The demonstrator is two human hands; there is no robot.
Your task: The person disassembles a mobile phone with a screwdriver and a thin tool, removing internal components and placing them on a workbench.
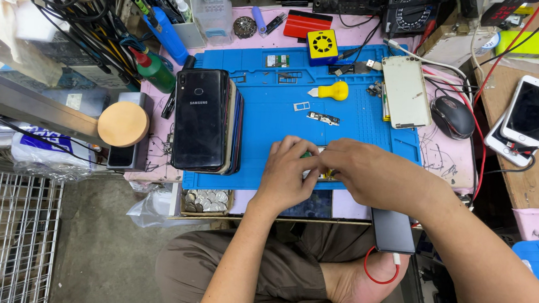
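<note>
Both hands worked a small phone part at the near edge of the blue repair mat.

The left hand and right hand met over a small circuit part, fingers pinched on it, though the grip was mostly hidden. It looked light, thin and fragile, best held by its edges. A stack of phones lay on the mat's left side.

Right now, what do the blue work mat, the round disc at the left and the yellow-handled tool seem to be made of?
The blue work mat looks like matte silicone or rubber, with moulded compartments and no glare. The round disc looks like pale unfinished wood, though its even tan face could be cork. The yellow-handled tool has a smooth, bulbous handle, probably plastic.
</note>
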